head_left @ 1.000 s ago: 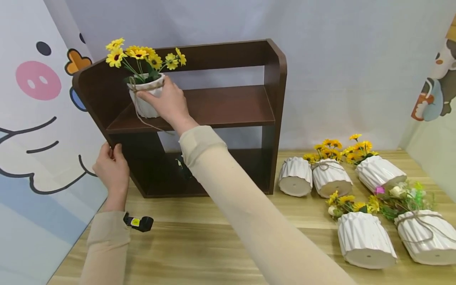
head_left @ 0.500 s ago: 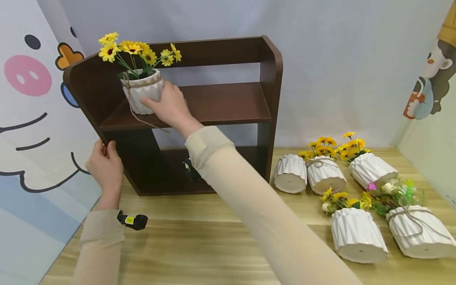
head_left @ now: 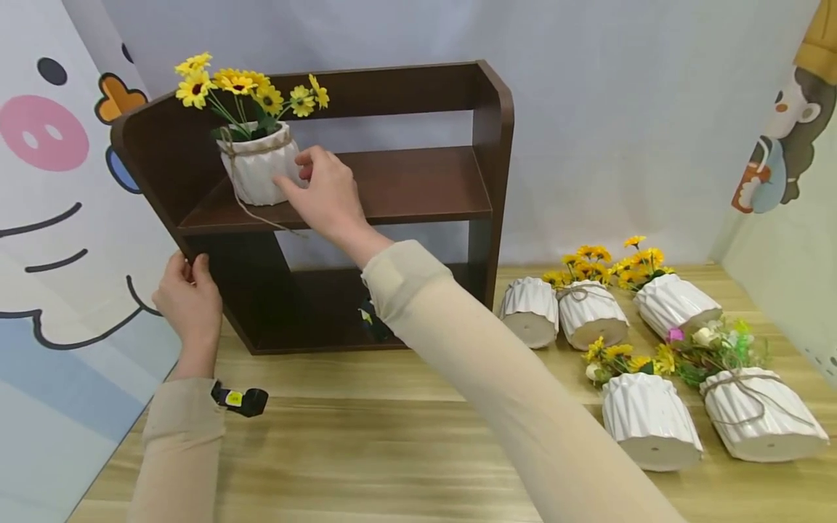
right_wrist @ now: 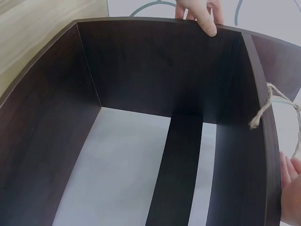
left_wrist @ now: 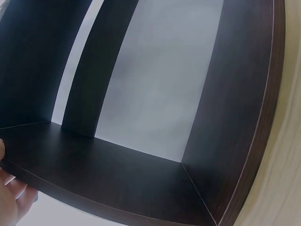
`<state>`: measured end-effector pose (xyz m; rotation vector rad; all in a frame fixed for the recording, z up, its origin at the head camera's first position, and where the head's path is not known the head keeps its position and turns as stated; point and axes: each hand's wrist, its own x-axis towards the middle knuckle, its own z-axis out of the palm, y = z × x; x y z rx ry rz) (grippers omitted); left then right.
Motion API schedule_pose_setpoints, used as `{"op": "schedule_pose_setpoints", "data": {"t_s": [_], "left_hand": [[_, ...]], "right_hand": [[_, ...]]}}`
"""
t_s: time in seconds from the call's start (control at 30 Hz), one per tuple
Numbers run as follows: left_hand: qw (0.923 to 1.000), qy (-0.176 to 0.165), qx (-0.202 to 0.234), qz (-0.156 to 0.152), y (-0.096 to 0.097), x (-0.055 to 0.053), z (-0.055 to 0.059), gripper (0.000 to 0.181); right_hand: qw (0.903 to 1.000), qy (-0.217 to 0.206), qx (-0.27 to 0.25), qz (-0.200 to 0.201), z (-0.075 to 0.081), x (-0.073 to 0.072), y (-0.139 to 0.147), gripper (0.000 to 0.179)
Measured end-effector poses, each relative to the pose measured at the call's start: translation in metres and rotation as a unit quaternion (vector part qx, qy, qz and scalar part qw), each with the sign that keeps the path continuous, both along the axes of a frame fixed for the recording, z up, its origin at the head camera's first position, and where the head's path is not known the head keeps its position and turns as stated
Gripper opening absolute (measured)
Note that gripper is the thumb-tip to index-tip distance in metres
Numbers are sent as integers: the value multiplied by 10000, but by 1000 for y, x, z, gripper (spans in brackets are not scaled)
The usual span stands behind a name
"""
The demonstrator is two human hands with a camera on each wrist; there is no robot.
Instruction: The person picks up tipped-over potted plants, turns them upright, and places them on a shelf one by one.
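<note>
shelf on wood-grain table, pale wall behind

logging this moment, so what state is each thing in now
Shelf, standing upright
Pot of yellow flowers, upright on upper board
Its twine, tied, one end dangling
Left hand, gripping the shelf's side
Right hand, fingers parted beside the pot, contact unclear
Five other pots, tipped on their sides
</note>
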<state>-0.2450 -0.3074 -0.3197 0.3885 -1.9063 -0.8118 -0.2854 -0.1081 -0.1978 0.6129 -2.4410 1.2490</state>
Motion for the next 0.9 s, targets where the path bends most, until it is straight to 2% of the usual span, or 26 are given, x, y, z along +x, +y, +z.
{"op": "schedule_pose_setpoints", "data": {"t_s": [0.3, 0.57, 0.7, 0.9], "left_hand": [[9999, -49, -29, -105, 1, 1, 1, 29], [9999, -136, 47, -31, 2, -2, 1, 29], [9999, -122, 72, -16, 2, -2, 0, 30], [9999, -55, 122, -31, 1, -1, 1, 29]], "right_hand": [[9982, 293, -403, 346, -7, 7, 24, 29], [9909, 585, -921, 791, -17, 13, 43, 25], [9858, 837, -943, 1110, -24, 19, 50, 22], [9825, 1073, -666, 1373, -30, 29, 62, 20]]}}
